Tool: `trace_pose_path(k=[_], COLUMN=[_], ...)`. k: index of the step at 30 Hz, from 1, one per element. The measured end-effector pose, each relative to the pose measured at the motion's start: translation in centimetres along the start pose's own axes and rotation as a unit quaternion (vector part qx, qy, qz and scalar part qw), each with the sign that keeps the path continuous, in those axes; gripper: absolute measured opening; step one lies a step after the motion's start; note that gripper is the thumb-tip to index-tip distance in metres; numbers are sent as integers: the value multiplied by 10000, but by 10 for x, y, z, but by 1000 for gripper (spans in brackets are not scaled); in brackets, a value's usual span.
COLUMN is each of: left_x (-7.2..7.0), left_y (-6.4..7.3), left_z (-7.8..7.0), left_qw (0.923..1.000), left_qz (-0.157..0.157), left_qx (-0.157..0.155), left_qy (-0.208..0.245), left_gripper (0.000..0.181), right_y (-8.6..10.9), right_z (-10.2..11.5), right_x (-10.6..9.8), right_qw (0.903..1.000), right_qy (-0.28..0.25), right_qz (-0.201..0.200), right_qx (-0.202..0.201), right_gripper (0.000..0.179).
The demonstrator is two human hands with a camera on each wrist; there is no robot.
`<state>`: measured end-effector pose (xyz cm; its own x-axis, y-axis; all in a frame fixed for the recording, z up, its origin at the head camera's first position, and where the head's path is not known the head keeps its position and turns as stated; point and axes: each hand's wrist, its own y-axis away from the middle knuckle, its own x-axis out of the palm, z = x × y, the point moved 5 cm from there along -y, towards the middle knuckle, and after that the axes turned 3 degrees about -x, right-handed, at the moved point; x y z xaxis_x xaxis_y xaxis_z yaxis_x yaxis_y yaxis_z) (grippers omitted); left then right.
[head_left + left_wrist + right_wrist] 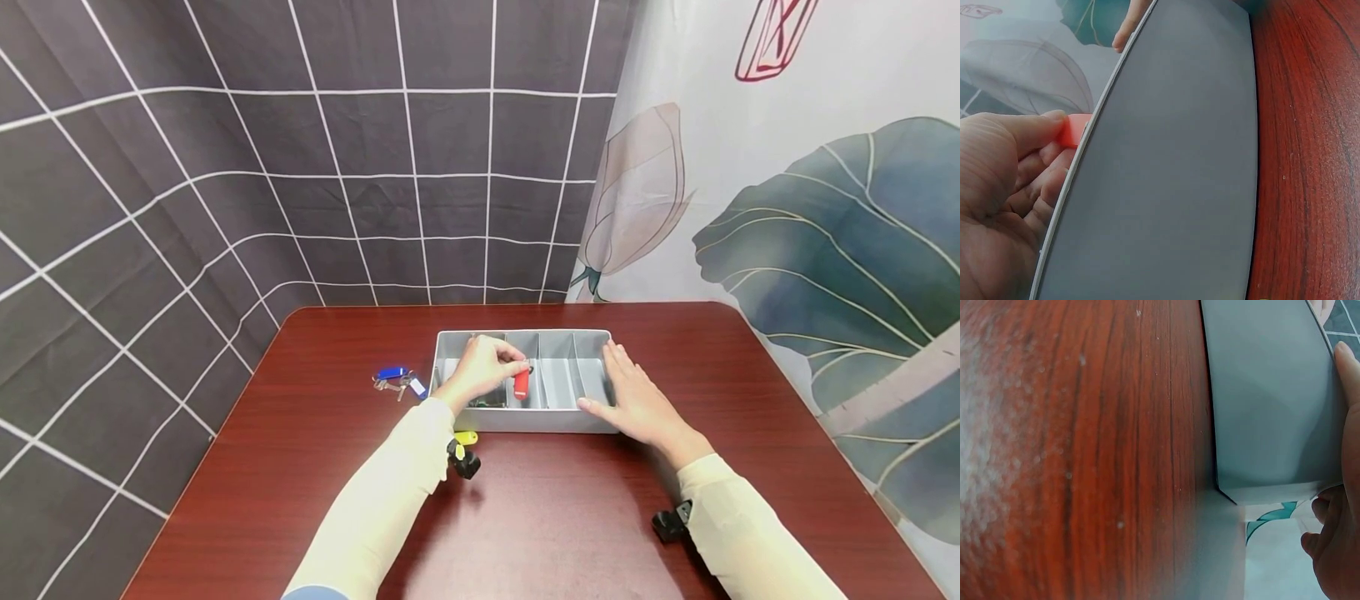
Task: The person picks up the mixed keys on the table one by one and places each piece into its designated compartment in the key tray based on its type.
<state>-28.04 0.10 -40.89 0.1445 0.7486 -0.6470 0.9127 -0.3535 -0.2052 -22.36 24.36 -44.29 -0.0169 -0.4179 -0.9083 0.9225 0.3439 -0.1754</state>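
Note:
A red key tag (521, 384) hangs from the thumb and fingertips of my left hand (480, 367), above a middle compartment of the grey divided tray (536, 422). In the left wrist view the thumb pinches the red tag (1074, 130) just behind the tray wall (1160, 162); any key on it is hidden. My right hand (641, 404) rests at the tray's right end, fingers straight along the end wall and thumb by the front corner. The right wrist view shows this hand (1338, 531) touching the tray's corner. Something small and dark lies under my left hand, too hidden to name.
Left of the tray lie a blue key tag (391, 373) and a second blue tag (417, 387) with a white label, with metal keys (387, 385) beside them. A yellow tag (467, 437) lies before the tray by my left wrist. The reddish-brown table (555, 517) meets hanging curtains behind.

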Motion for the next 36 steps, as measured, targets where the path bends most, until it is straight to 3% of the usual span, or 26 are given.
trace_pose_path(k=[7,15,22,36], left_x=[0,0,-1,-19], left_y=[0,0,0,2], left_z=[-1,0,0,-8], left_qw=[10000,9996,9998,9995], left_qz=[52,-16,-47,-37], left_qx=[19,260,182,191], left_qy=[-39,-68,-22,259], left_gripper=[8,6,5,6], right_y=[1,0,1,1], right_z=[1,3,3,2], right_x=[-1,-2,-2,-2], right_qw=[10000,10000,10000,10000], right_qy=[0,-15,-2,29], right_qz=[-5,-15,-16,-75], right_qx=[-8,-2,-2,7], right_gripper=[109,108,108,107])
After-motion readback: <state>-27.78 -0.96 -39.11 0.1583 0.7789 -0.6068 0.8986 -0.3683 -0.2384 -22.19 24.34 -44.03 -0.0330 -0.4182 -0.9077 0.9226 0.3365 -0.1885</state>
